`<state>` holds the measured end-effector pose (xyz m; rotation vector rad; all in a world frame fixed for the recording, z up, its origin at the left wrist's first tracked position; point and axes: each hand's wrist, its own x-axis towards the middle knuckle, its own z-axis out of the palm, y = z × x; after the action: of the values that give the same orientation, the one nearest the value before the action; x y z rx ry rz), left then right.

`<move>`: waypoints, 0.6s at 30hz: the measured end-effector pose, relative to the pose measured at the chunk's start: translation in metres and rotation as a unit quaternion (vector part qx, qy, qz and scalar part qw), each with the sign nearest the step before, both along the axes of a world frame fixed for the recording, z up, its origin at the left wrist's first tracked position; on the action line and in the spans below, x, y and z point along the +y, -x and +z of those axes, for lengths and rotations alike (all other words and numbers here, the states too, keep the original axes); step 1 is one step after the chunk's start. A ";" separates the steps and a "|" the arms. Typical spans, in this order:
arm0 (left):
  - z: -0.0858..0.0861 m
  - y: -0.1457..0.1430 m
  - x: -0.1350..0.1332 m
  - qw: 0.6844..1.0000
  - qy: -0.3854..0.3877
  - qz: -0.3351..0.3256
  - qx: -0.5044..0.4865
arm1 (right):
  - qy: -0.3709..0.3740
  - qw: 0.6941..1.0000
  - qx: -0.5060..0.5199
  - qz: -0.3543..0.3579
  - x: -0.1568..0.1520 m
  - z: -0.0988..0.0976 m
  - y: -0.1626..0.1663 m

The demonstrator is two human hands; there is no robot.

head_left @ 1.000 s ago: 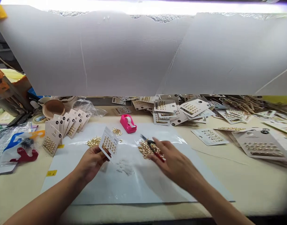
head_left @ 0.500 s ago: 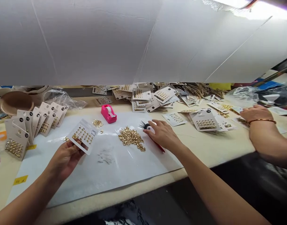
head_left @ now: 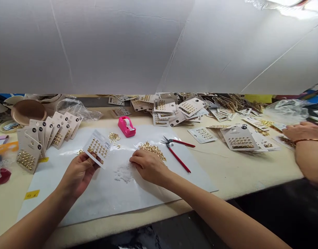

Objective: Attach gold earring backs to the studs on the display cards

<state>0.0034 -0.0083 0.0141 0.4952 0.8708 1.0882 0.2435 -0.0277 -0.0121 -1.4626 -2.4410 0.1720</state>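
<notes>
My left hand (head_left: 81, 170) grips a white earring card (head_left: 97, 148) by its lower edge, tilted above the mat. Rows of small gold earrings show on the card. My right hand (head_left: 150, 166) is low over the mat, fingertips pinched together beside a scatter of tiny clear-white pieces (head_left: 123, 173). What its fingertips hold, if anything, is hidden. Just behind that hand lies a pile of small gold pieces (head_left: 154, 149), partly covered by it. Red-handled pliers (head_left: 178, 154) rest on the mat to the right, handles spread, with no hand on them.
A pink tape dispenser (head_left: 127, 127) and some gold rings (head_left: 114, 137) sit behind the card. Earring cards stand fanned at left (head_left: 57, 129); more cards are heaped at the back (head_left: 174, 110) and right (head_left: 239, 140). Another person's hand (head_left: 302, 133) is at far right.
My right hand has let go of the pliers and moved left to the clear-white pieces. The pliers now lie on the mat. My left hand still holds the card.
</notes>
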 end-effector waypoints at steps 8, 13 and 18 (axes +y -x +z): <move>-0.002 0.001 -0.001 1.000 -0.010 -0.020 0.002 | 0.023 0.991 -0.126 0.034 0.012 0.011 0.015; -0.003 0.000 -0.001 1.000 -0.015 -0.027 -0.002 | 0.033 0.980 -0.189 0.047 0.016 0.018 0.019; -0.003 -0.001 -0.001 0.999 -0.015 -0.031 -0.003 | 0.094 0.985 -0.144 0.021 0.022 0.019 0.012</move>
<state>0.0041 -0.0094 0.0115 0.5411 0.8303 1.0462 0.2311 -0.0056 0.0069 -1.6145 -2.7521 0.2191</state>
